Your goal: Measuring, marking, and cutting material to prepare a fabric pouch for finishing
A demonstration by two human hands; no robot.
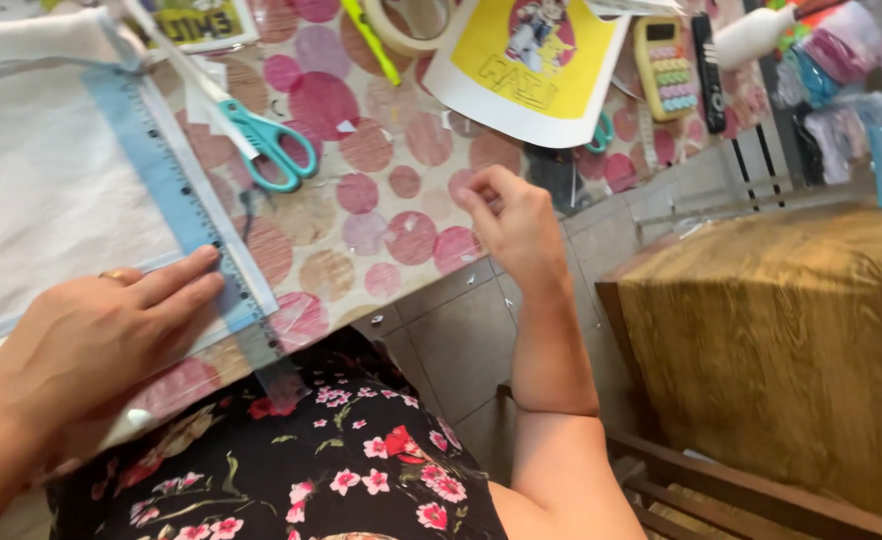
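Note:
My left hand lies flat, fingers spread, on the near corner of a white fabric sheet and touches a clear blue ruler that runs along the fabric's right edge. My right hand hovers past the table's right edge with its fingertips pinched together; whether anything small is between them I cannot tell. Teal-handled scissors lie on the dotted tablecloth between the two hands.
At the back lie a yellow printed picture, a tape roll, a yellow calculator and a dark remote. A brown wooden piece of furniture stands to the right over a tiled floor.

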